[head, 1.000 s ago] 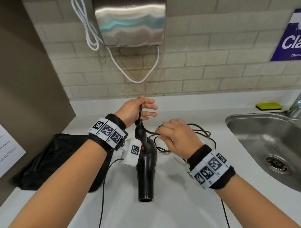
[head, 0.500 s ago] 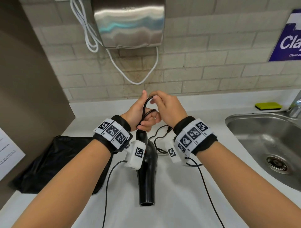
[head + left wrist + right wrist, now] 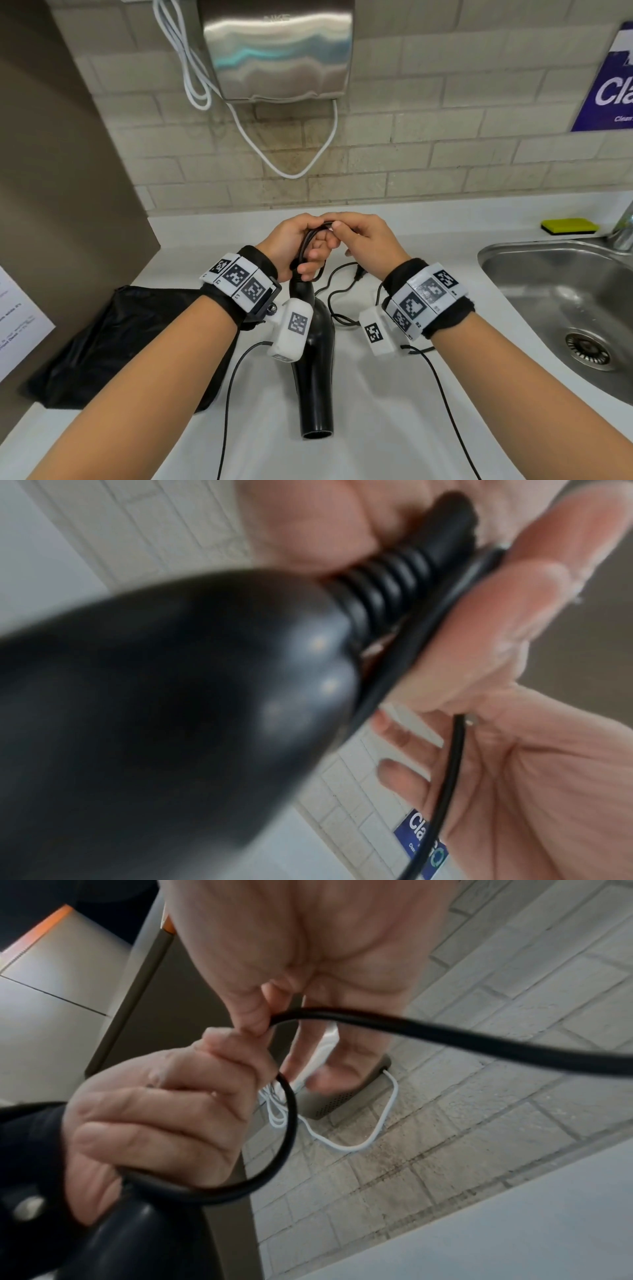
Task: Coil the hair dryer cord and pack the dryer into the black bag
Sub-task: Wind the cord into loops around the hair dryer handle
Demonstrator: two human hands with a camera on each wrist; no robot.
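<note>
One glossy black plastic hair dryer [image 3: 317,370] lies lengthwise on the white countertop [image 3: 394,394], its round open nozzle toward the person and its ribbed cord collar raised at the far end. Its thin black rubber cord [image 3: 337,303] leaves that collar, arches up in a small loop between the two hands, and the slack trails in loose bends on the counter just right of the dryer body. The left hand [image 3: 294,246] has its fingers curled round the collar and the first loop of cord; the left wrist view shows the collar [image 3: 404,580] and a strand of cord pressed against the fingers [image 3: 507,610]. The right hand [image 3: 366,245] meets it from the right, thumb and forefinger pinching the top of the loop, and in the right wrist view the cord [image 3: 445,1034] runs out from that pinch while a lower loop circles the left hand's knuckles [image 3: 154,1110]. Both wrists wear black bands with white marker blocks. Left of the dryer, flat on the counter and partly under the left forearm, lies the crumpled black fabric bag [image 3: 137,342], with nothing seen inside it. Farther out, a stainless steel sink [image 3: 561,294] sits at the right, a yellow sponge [image 3: 569,226] behind it. On the tiled wall hangs a brushed metal hand dryer [image 3: 277,51] with a white cable [image 3: 191,68] looped beside it, and a blue sign [image 3: 609,82] is at the far right.
</note>
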